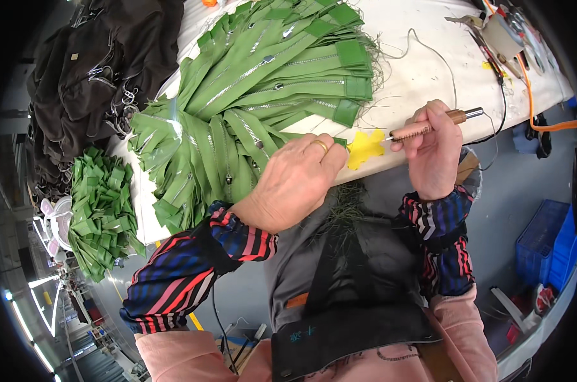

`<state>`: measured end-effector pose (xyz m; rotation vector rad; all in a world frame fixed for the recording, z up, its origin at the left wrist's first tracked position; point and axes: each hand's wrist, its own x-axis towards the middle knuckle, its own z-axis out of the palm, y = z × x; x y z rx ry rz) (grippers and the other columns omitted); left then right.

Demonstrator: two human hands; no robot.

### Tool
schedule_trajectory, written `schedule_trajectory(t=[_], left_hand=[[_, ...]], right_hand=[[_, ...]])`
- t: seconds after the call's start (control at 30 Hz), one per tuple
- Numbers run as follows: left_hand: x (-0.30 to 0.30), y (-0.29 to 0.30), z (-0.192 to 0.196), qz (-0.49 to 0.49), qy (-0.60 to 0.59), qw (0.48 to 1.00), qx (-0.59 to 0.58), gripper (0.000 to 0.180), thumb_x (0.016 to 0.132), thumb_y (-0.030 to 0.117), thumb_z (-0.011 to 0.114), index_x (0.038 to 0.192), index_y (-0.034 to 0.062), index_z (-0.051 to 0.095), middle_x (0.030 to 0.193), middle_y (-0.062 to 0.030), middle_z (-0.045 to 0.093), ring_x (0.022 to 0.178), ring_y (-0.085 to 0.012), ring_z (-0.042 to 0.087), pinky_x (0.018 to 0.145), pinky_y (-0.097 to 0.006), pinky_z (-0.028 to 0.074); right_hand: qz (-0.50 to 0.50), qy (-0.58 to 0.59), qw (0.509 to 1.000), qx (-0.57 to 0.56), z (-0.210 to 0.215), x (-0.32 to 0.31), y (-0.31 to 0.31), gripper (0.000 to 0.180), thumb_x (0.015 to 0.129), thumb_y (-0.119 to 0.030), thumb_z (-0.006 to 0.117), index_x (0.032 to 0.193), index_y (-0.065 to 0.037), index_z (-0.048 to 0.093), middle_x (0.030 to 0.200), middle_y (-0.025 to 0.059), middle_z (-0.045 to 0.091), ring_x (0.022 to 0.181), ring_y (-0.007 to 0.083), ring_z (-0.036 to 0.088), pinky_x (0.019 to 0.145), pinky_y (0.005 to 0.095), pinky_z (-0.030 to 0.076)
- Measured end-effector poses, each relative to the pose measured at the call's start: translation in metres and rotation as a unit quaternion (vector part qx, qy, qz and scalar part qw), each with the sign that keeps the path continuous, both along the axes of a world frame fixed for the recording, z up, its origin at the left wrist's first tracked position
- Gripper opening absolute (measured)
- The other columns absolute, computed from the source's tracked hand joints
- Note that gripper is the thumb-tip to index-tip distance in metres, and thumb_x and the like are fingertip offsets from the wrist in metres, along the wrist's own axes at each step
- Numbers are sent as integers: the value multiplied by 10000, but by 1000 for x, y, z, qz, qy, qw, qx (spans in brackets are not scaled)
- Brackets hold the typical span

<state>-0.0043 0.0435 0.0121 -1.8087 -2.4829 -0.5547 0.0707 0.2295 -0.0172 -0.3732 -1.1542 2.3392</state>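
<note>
My left hand (298, 181), wearing a ring, is closed at the near table edge, its fingers gripping the end of a green zipper (343, 141). My right hand (436, 156) is closed around a soldering-iron-like pen tool (414, 132) with a brown handle and a wire at its back end. The tool's thin tip points left toward that zipper end, and a small gap seems to separate them. Beneath the tip, a yellow patch (363, 151) lies on the table edge. A big bundle of green zippers (237, 95) with metal teeth spreads beyond my left hand.
Dark garments (100, 76) are heaped at the far left. Another green bundle (102, 210) hangs by the table's left edge. Scissors (486, 48) and a container (502, 35) stand far right, near an orange cord (530, 95). Blue crates (546, 242) sit on the floor; thread scraps (347, 213) cover my apron.
</note>
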Motion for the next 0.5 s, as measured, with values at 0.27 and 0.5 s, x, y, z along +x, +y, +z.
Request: schedule_trajectory(t=[0.27,0.5], left_hand=[[4,20,10,139,-174,975,-8,174,792,110,626,829,4,494,737,-148,540,666,-328,536,612,-395,441],[-4,20,-1,151,-138,979,11,101,809,67,581,804,1,506,735,-148,558,671,-338,547,601,-386,442]], right_hand=[[-16,-17,1000,2,1,-2,-1,211,883,-189,515,728,-46,509,522,39,493,418,104,462,472,262,488],[-37,-5,998,46,3,-7,-6,213,892,-185,529,752,-24,536,586,40,530,449,87,490,472,230,466]])
